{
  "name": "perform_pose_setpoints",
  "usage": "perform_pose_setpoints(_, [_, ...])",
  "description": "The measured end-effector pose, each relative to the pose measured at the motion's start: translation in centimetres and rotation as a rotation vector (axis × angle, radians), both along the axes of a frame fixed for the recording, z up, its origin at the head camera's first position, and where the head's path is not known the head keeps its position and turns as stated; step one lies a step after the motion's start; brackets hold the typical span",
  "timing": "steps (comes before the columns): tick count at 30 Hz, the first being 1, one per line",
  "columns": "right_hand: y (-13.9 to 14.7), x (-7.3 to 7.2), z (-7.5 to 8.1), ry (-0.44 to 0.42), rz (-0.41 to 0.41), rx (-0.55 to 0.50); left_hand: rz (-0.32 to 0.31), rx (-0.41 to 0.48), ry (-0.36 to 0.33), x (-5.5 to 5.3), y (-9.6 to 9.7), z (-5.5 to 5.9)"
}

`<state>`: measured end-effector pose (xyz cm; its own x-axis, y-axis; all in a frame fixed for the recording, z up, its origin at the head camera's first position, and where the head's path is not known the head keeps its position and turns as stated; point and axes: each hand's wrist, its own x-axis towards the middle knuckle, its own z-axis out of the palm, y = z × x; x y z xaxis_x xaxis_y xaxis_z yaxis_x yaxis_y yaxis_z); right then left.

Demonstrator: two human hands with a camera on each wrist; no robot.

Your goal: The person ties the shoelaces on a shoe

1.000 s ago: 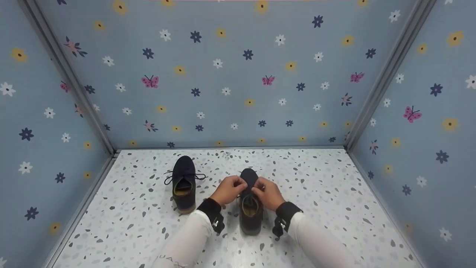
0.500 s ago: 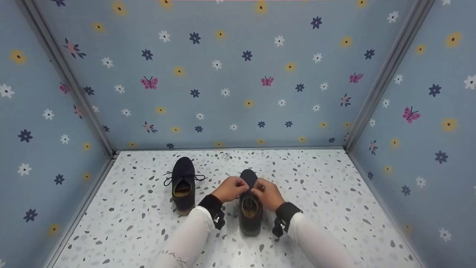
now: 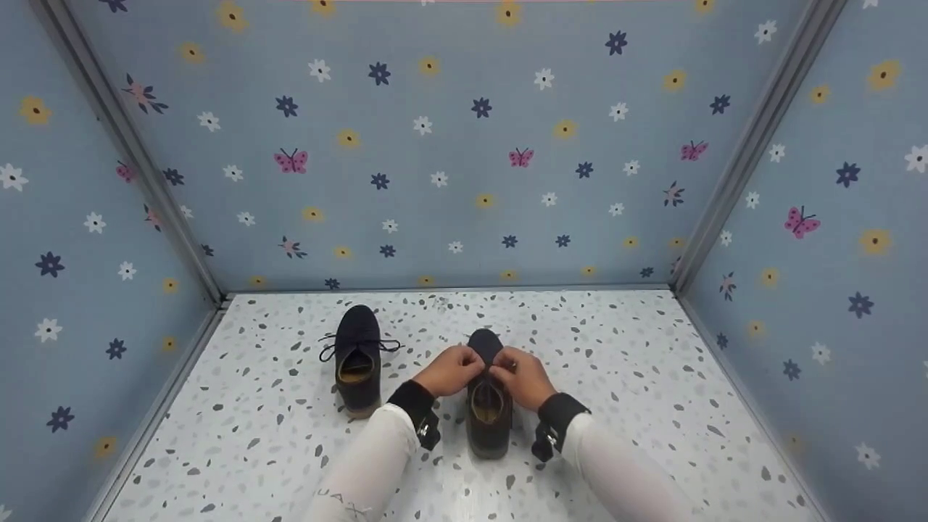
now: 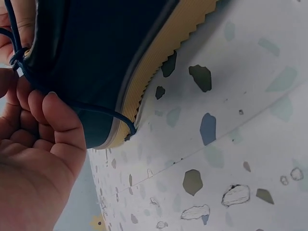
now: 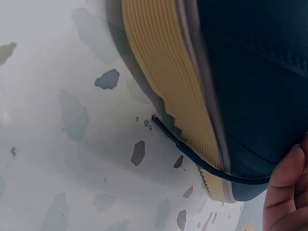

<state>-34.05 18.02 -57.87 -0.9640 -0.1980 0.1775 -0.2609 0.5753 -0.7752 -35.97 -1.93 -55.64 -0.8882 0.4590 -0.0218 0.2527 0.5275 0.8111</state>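
Observation:
A dark lace-up shoe [image 3: 489,439] stands upright with its toe pointing away, between my two hands. Over its front, my left hand [image 3: 451,371] pinches the shoelace [image 4: 98,106], whose loose end trails down past the tan ridged sole. A small knot [image 4: 18,56] in the lace shows beside the left fingertips. Facing it, my right hand [image 3: 523,375] pinches lace from the other side; in the right wrist view that lace end [image 5: 207,167] hangs over the sole to the floor. Most of the right hand is cut off there.
A matching dark shoe [image 3: 358,355] stands to the left, its laces tied in a bow. Both shoes are on a white speckled surface [image 3: 616,435]. Blue flowered panels [image 3: 464,145] enclose the back and both sides.
The left hand has shifted very slightly to the right, toward the right hand. The right hand and both shoes stay where they were.

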Motion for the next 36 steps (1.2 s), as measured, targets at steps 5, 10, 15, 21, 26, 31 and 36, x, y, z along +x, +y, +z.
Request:
perform_pose_setpoints(5, [0.2, 0.0, 0.0, 0.002, -0.002, -0.008, 0.035, 0.048, -0.055, 0.1, -0.1, -0.4])
perform_pose_setpoints(10, [0.7, 0.2, 0.1, 0.028, 0.004, 0.013, 0.066, 0.084, -0.106, 0.3, -0.1, -0.6])
perform_pose_setpoints(15, [1.5, 1.0, 0.4, 0.067, 0.015, 0.042, 0.075, 0.112, -0.104, 0.5, -0.3, -0.7])
perform_pose_setpoints(21, [1.9, 2.4, 0.6, 0.159, 0.132, 0.076, 0.086, 0.120, -0.089, 0.6, -0.4, -0.9])
perform_pose_setpoints(26, [1.3, 3.3, 0.7, 0.246, 0.224, 0.079, 0.086, 0.148, -0.083, 0.6, -0.5, -1.1])
perform_pose_setpoints(31, [0.6, 3.5, 0.9, 0.288, 0.256, 0.087, 0.093, 0.176, -0.084, 0.8, -0.4, -1.2])
perform_pose_setpoints(36, [0.7, 3.2, 1.2, 0.299, 0.249, 0.053, 0.113, 0.193, -0.084, 0.9, -0.3, -1.4])
